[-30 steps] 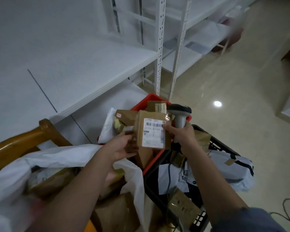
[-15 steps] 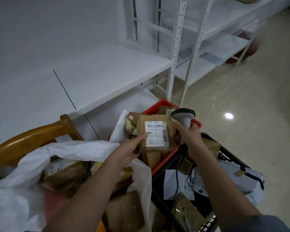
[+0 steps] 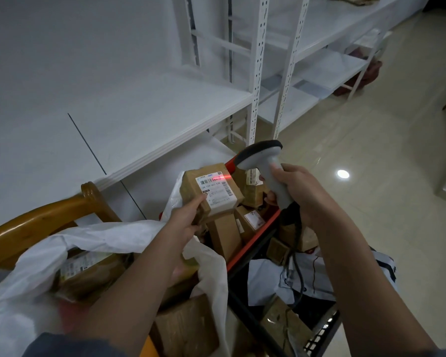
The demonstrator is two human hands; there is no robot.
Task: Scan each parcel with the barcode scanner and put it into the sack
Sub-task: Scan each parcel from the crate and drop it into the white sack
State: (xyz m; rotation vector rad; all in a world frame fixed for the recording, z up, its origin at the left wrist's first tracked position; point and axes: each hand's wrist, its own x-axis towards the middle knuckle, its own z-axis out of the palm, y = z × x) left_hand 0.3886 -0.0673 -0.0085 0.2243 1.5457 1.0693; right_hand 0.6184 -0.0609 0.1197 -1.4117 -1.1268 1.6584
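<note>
My left hand (image 3: 184, 220) grips a small brown cardboard parcel (image 3: 211, 191) with a white label facing up, held above the red crate (image 3: 258, 234). My right hand (image 3: 298, 193) holds the grey barcode scanner (image 3: 264, 168) by its handle, its head just right of the parcel. A red scan line lies across the label's barcode. The white sack (image 3: 93, 240) gapes open at the lower left with several brown parcels inside.
More brown boxes fill the red crate. A black crate (image 3: 319, 333) at the lower right holds white mailer bags and boxes, with the scanner's cable trailing in. A wooden chair back (image 3: 36, 225) supports the sack. White shelving (image 3: 139, 112) runs along the left; tiled floor lies right.
The parcel has tilted so its label faces up, and the scanner has swung over its right edge. A red scan line now shows on the barcode.
</note>
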